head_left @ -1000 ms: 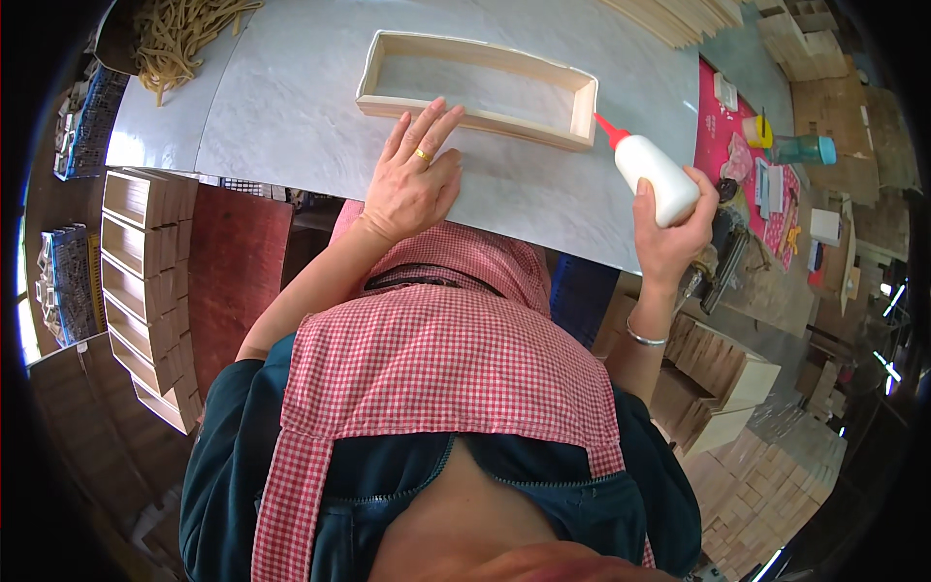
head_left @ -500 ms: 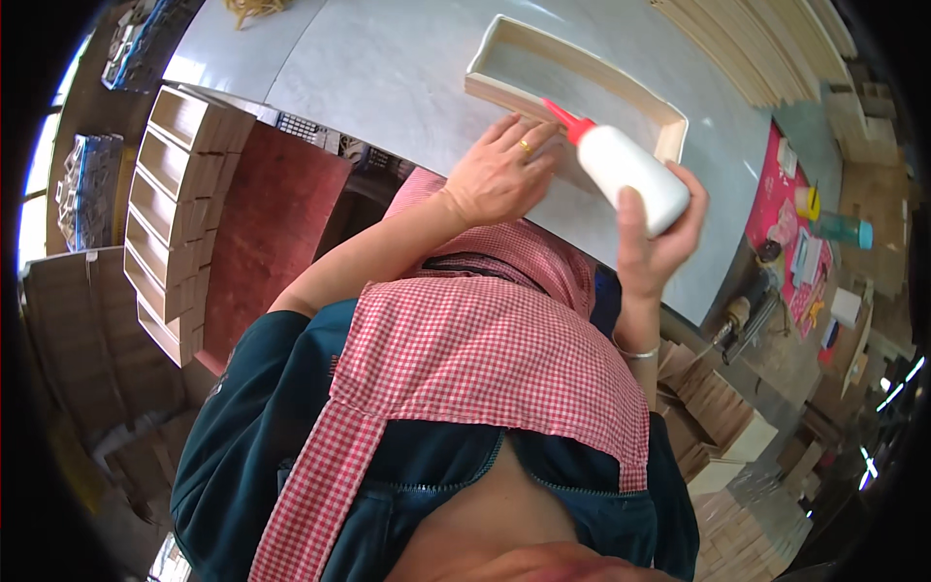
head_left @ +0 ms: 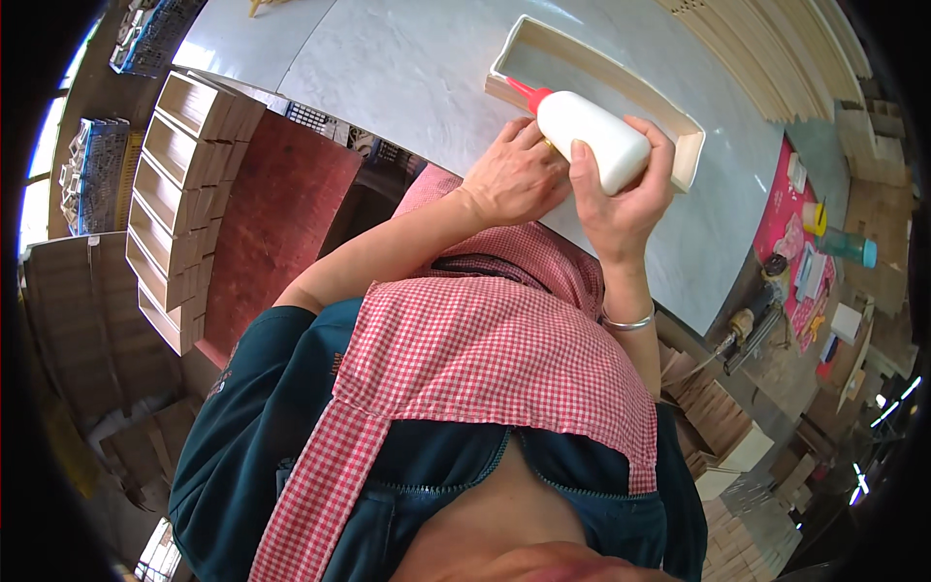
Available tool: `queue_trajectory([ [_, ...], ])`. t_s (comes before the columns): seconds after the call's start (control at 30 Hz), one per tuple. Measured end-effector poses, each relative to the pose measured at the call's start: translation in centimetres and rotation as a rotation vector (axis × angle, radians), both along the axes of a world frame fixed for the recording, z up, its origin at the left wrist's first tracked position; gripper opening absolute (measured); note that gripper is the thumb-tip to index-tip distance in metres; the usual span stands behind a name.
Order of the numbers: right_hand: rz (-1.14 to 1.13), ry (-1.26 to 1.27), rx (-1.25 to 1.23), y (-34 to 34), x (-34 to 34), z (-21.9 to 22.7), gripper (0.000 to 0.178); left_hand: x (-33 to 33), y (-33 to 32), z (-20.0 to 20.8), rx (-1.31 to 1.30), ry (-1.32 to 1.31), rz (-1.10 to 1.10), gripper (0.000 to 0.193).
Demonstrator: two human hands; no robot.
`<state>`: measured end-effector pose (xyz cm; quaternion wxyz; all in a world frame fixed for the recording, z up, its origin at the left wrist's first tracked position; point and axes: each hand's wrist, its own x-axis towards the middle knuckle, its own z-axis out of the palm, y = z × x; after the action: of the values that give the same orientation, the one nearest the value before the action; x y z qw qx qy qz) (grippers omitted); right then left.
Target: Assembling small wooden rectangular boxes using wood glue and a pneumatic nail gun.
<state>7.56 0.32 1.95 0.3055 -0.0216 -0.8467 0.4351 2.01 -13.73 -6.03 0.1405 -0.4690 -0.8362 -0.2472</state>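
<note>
A white squeeze bottle (head_left: 593, 141) with a red pointed nozzle is in my right hand (head_left: 635, 189), fingers and thumb wrapped round its lower end. It tilts with the nozzle toward the upper left, over the near wall of a long, narrow wooden frame (head_left: 606, 66). The frame lies on the grey tabletop (head_left: 417, 82). Beside its near wall rests my left hand (head_left: 519, 175), palm down with fingers stretched forward. The bottle partly covers the view there, and whether the fingertips touch the wood is unclear.
On the left stands a stack of wooden boxes (head_left: 175, 204) by a red-brown board (head_left: 281, 218). Long wooden strips (head_left: 747, 48) lie at the far right of the table. Beyond the table's right edge, a teal bottle (head_left: 849, 247) stands near a pink sheet (head_left: 776, 209).
My right hand has carried the bottle left, so the nozzle now reaches nearer the frame's left end. The left hand has barely shifted. The whole view has turned a little.
</note>
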Motion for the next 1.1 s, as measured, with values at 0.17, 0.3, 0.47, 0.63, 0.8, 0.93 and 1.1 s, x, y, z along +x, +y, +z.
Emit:
queue_trajectory([
  [0.17, -0.062, -0.034, 0.041, 1.5, 2.1, 0.8, 0.052, 0.0, 0.1, 0.6, -0.020, -0.038, -0.001, 0.031],
  [0.3, -0.121, -0.040, 0.080, 2.8, 3.8, 1.2, 0.051, 0.1, 0.2, 0.8, -0.019, -0.041, 0.007, 0.031],
  [0.47, -0.188, -0.044, 0.094, 4.4, 5.8, 1.5, 0.051, 0.2, 0.2, 0.7, -0.024, -0.037, 0.002, 0.029],
  [0.63, -0.254, -0.036, 0.107, 5.7, 7.8, 1.8, 0.051, 0.3, 0.2, 1.2, -0.036, -0.040, 0.009, 0.029],
  [0.8, -0.353, -0.075, 0.101, 7.0, 9.7, 2.0, 0.050, 0.2, 0.3, 1.1, -0.037, -0.061, 0.000, 0.030],
  [0.93, -0.422, -0.079, 0.132, 7.9, 11.0, 2.2, 0.050, 0.1, 0.3, 0.8, -0.006, -0.028, 0.001, 0.028],
  [1.1, -0.490, -0.085, 0.129, 8.8, 12.2, 2.3, 0.050, 0.4, 0.3, 1.2, -0.064, -0.073, 0.012, 0.031],
])
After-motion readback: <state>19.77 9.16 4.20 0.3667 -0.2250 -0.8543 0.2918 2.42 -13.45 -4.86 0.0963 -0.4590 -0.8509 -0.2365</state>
